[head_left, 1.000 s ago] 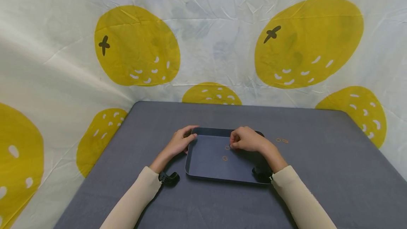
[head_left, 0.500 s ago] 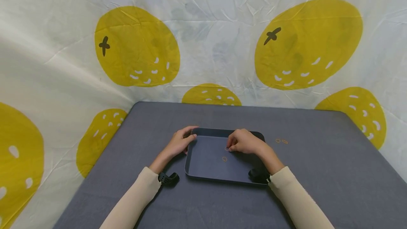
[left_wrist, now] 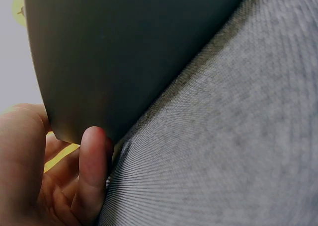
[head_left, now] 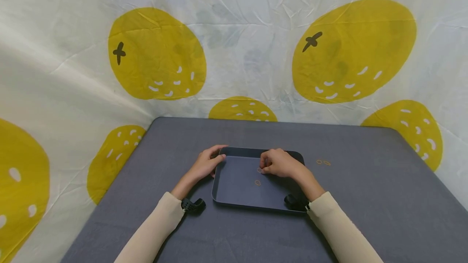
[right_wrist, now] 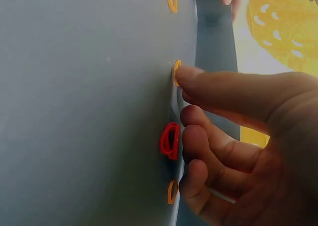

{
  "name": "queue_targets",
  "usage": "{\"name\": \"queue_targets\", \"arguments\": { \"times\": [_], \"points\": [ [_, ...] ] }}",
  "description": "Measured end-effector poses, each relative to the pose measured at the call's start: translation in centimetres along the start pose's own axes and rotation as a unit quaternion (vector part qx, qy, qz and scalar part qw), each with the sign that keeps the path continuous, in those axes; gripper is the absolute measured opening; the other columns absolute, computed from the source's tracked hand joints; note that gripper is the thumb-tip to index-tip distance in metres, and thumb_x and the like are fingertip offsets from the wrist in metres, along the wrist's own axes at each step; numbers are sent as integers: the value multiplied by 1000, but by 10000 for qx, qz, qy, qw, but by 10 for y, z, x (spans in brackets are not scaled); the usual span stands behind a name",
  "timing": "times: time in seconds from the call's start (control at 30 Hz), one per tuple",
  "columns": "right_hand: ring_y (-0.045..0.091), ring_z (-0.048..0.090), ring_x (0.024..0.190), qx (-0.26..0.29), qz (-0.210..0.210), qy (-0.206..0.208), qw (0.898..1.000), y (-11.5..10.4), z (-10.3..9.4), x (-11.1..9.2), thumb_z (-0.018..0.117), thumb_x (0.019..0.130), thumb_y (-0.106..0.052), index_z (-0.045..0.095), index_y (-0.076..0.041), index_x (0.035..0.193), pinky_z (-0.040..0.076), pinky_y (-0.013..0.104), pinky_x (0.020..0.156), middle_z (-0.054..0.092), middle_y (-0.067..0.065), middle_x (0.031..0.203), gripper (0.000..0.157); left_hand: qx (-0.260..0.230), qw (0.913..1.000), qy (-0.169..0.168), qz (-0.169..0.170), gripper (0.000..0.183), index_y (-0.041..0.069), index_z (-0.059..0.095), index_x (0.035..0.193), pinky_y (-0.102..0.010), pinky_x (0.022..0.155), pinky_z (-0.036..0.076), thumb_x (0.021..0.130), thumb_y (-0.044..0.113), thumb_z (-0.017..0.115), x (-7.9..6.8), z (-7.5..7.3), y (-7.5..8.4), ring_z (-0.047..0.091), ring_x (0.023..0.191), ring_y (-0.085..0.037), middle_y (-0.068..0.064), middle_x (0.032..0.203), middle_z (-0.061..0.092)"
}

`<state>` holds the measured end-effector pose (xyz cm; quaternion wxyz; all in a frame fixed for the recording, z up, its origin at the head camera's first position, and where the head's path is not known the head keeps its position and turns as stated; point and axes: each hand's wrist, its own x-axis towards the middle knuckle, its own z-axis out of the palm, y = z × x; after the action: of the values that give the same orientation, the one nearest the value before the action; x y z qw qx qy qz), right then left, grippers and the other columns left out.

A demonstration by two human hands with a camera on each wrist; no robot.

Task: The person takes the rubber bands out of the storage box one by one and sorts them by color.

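Note:
A dark rectangular tray [head_left: 234, 190] lies on the grey cloth. My left hand [head_left: 205, 163] grips its far left corner, thumb over the rim and fingers outside; the left wrist view shows fingers against the tray's outer wall [left_wrist: 119, 52]. Over the tray, my right hand [head_left: 279, 163] has thumb and index finger together at an orange rubber band [right_wrist: 177, 73], pinching its edge. Another orange rubber band [head_left: 257, 183] lies nearer on the tray floor. Below the right fingers in the right wrist view are a red rubber band [right_wrist: 170, 140] and an orange rubber band [right_wrist: 172, 192].
Two orange loops, a round one [head_left: 319, 161] and a longer one [head_left: 327, 163], lie on the cloth right of the tray. A dark wrist strap [head_left: 193, 205] is on the left wrist, another near the tray's right side. A lemon-print curtain [head_left: 248, 60] hangs behind the table.
My right hand has shifted slightly left and nearer, its fingertips closing on the rubber band in the tray. The left hand stays at the tray's corner.

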<state>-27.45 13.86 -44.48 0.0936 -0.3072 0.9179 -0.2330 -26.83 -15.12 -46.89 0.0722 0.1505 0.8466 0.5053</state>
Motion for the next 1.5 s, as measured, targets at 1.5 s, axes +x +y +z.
{"name": "queue_targets", "arguments": {
  "times": [1.5],
  "points": [
    [9,54,55,185,-94,39,9998,2,6,3,67,85,-3,72,-14,75,45,25,50,70,-6,76,16,16,9995,306,93,41,31,52,138,-39,41,52,98,35,56,13,8,-33,51,39,-23,-11,140,52]
  ]
}}
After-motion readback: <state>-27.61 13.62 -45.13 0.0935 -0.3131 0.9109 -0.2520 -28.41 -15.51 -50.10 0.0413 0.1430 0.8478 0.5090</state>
